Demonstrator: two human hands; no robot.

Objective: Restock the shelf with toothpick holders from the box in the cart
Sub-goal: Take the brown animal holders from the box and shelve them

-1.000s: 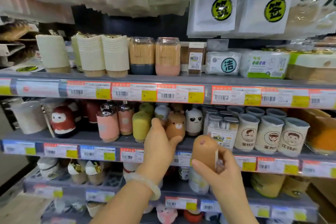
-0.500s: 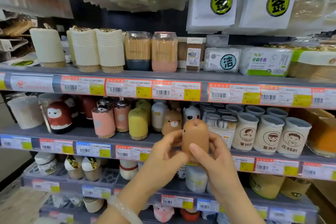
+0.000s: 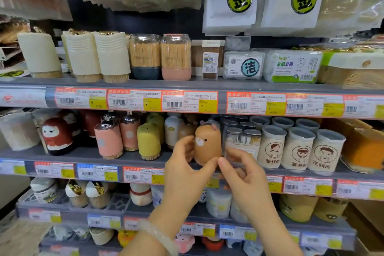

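One brown bear toothpick holder [image 3: 207,144] stands upright at the front edge of the middle shelf [image 3: 83,157], face turned toward 7 o'clock. A second brown holder [image 3: 185,131] sits just behind it at 10 o'clock, partly hidden; no count possible for any further back.

Left hand [image 3: 182,174]: at 7 o'clock of the bear holder, fingers loosely curled, fingertips alongside its left flank, thumb reaching to its base. Contact cannot be confirmed; no firm grip visible. A pale bangle [image 3: 158,237] circles the left wrist.

Right hand [image 3: 247,181]: at 5 o'clock of the holder, fingers loosely curled, holding nothing; its forefinger tip meets the left thumb tip just under the holder's base.

Same shelf, toward 9 o'clock:
- 2 yellow holders [image 3: 148,141], one behind the other
- 2 pink holders [image 3: 108,140] with dark glossy tops
- 1 red doll-shaped holder [image 3: 57,136] in front, more red ones behind, uncounted

Toward 3 o'clock:
- clear boxes with metal lids [image 3: 242,139], number unclear
- 3 white jars with cartoon faces [image 3: 299,149] in the front row, 3 more lids behind

Upper shelf, 12 o'clock:
- 2 clear jars of toothpicks [image 3: 160,56], one with a dark base, one with a pink base

Price labels [image 3: 162,102] run along each shelf edge.
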